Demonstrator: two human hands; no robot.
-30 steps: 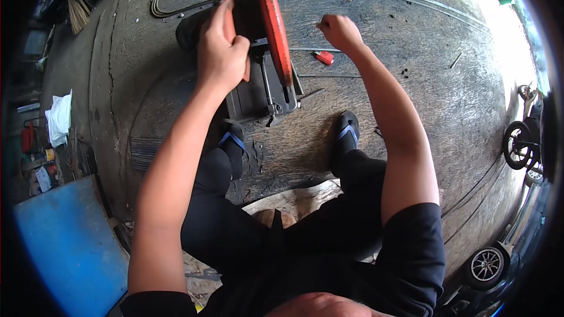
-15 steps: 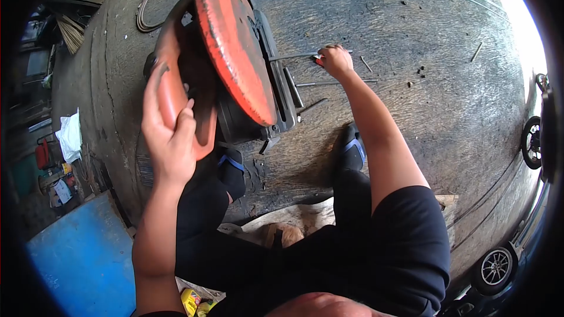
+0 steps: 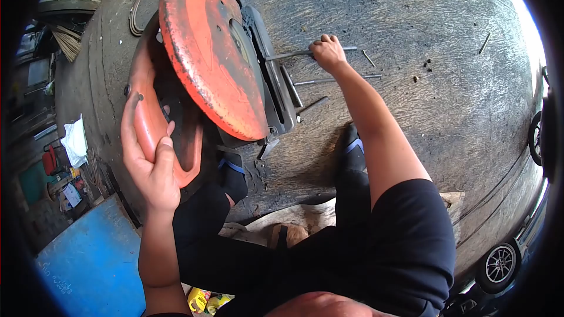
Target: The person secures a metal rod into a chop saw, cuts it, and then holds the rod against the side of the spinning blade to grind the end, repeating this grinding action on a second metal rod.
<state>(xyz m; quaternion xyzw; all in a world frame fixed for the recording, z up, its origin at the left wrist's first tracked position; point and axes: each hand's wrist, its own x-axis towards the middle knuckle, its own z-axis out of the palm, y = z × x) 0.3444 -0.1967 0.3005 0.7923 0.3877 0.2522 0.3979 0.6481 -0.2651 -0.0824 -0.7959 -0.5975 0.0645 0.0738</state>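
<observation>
An orange cut-off saw with a scuffed round guard stands on the floor in front of me. My left hand is wrapped around its orange loop handle, thumb on the near side. A dark disc edge shows beside the guard, over the saw's dark base. From the base a thin metal bar sticks out to the right. My right hand is closed around that bar, and its end pokes out past my fingers. Just below lies a second metal rod, apart from my hand.
Short metal offcuts and dark bits lie on the worn floor. My sandalled feet are close to the saw. A blue panel is at lower left, a white bag at left, and a vehicle wheel at lower right.
The saw's handle and guard have swung left and towards me with my left hand, showing more of the disc. My right hand stays on the bar; a small red thing by it no longer shows.
</observation>
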